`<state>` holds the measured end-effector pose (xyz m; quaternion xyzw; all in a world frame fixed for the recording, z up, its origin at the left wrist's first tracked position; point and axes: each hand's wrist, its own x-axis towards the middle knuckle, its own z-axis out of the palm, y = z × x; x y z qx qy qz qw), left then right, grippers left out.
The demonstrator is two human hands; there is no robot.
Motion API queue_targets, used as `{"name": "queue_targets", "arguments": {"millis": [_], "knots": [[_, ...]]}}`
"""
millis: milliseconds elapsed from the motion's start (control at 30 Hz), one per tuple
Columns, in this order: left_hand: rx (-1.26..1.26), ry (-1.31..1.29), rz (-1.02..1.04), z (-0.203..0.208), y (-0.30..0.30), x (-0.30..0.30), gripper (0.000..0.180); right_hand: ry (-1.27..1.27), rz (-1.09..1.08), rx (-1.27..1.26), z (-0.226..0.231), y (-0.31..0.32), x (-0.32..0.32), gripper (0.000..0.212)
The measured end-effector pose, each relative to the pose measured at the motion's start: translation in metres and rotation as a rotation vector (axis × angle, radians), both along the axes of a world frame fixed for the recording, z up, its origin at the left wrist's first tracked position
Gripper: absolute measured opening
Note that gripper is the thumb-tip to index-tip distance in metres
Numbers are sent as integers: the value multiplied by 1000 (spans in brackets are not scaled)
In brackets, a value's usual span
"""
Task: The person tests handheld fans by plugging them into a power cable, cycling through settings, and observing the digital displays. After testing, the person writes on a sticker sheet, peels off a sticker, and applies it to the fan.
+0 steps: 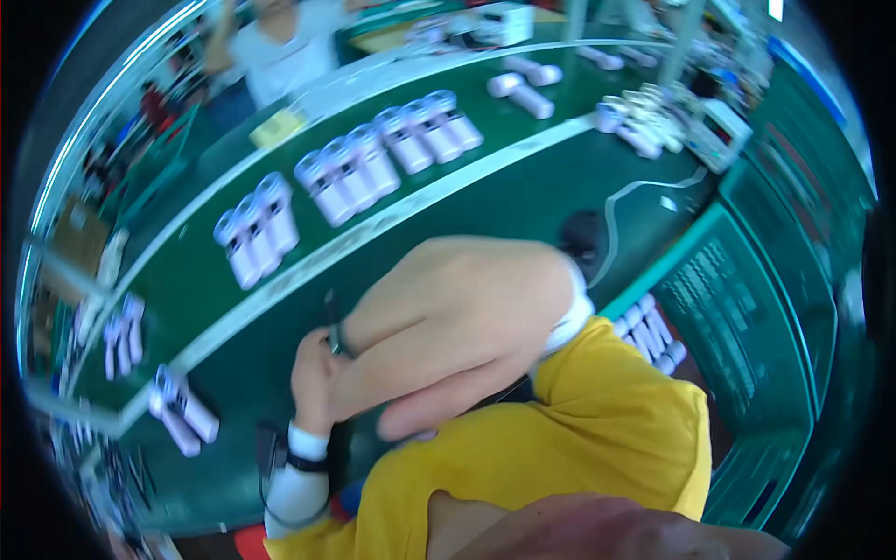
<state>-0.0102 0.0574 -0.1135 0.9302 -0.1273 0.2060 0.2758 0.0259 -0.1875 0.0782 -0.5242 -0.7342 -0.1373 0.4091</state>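
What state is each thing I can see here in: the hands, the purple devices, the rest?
Left hand: fingers bent; grip unclear.
Right hand: blurred, fingers pointing left; grip unclear.
Pale purple devices in the long row: side by side, in groups.
Two nearer pale purple devices: side by side.
White cable: uncoiled, curving.
Black wristband: worn.
Yellow shirt: worn, creased.
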Motion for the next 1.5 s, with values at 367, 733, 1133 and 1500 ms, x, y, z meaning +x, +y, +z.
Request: {"name": "queue_targets", "arguments": {"millis": [367, 733, 1133, 1500], "knots": [[-388, 166, -140, 9, 19, -13, 44, -24, -160, -199, -8, 22, -6, 18], [-137, 110, -141, 7, 33, -20, 22, 124, -301, -302, -4, 32, -14, 29], [-195, 106, -143, 11, 42, -31, 20, 85, -358, -296, -8, 45, -9, 24], [-171, 158, 0, 5, 50, -29, 16, 126, -354, -302, -10, 57, -9, 20]]}}
